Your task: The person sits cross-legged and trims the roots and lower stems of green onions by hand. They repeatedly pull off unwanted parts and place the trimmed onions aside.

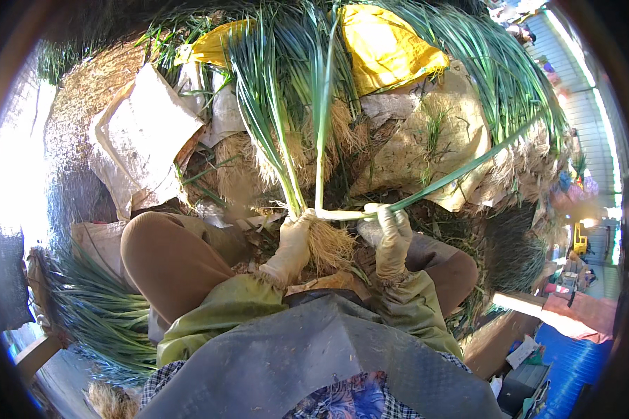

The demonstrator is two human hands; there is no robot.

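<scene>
My left hand (291, 241), in a pale glove, grips a bunch of green onions (286, 126) at its white base, with the leaves pointing up and away and the straw-coloured roots (330, 244) hanging below my fingers. My right hand (393, 234), also gloved, holds a single onion stalk (461, 171) that runs from the bunch out to the upper right. The two hands are close together above my knees (168, 258). A grey apron (314, 356) covers my lap.
Heaps of green onions lie ahead (496, 77) and at my lower left (98, 314). Yellow sacks (384, 45) and a whitish sack (143, 133) lie among them. Onion trimmings litter the ground. A red and blue surface (573, 335) is at lower right.
</scene>
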